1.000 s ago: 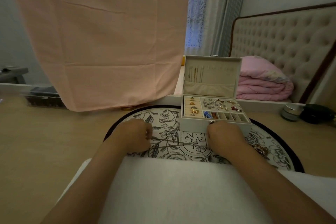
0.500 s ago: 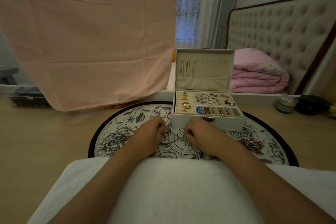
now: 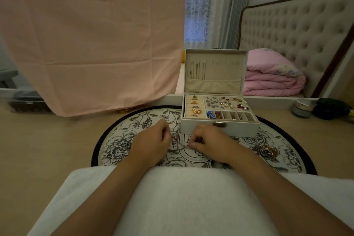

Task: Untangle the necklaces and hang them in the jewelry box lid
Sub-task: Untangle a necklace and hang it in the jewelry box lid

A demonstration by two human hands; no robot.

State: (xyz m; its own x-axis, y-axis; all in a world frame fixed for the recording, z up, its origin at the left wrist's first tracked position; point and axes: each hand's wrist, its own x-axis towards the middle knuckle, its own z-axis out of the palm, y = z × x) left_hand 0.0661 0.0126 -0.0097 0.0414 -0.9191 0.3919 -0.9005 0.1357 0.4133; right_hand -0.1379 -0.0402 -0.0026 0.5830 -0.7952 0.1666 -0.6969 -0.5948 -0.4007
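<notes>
A white jewelry box (image 3: 220, 128) stands open on a round floral mat (image 3: 124, 136). Its upright lid (image 3: 214, 69) has a few thin chains hanging at the left of its hook row. My left hand (image 3: 151, 143) and my right hand (image 3: 208, 142) sit just in front of the box, fingers curled. Each pinches one end of a thin necklace chain (image 3: 180, 144) that runs between them low over the mat. A tangled heap of necklaces (image 3: 266, 150) lies on the mat to the right of my right hand.
The box tray holds rings, earrings and small charms. A pink cloth (image 3: 92, 40) hangs at the left. A folded pink quilt (image 3: 272, 76) lies on a bed behind the box. A small jar (image 3: 302, 108) and a dark object (image 3: 329, 108) sit at the right. White fabric covers my lap.
My hands have come closer together in front of the box, shortening the stretch of chain between them. The view has shifted slightly.
</notes>
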